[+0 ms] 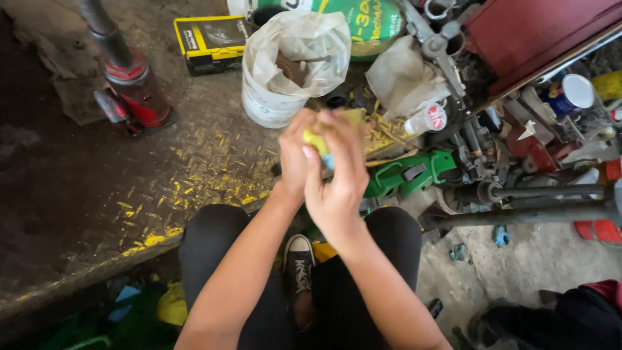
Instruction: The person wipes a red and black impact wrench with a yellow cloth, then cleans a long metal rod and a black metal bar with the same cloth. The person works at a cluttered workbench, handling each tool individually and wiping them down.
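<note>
A yellow-and-black flat box (210, 40) lies on the steel floor plate (194, 162) near its far edge, beside a white bucket (269, 97) lined with a crumpled bag holding dark scraps. Both hands meet above the knees: the left hand (295, 155) and right hand (337, 175) clench a small yellow piece (315, 139), mostly hidden by fingers and blurred.

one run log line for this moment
left hand: holds yellow object | right hand: on it too | behind: white bucket | left: red jack
</note>
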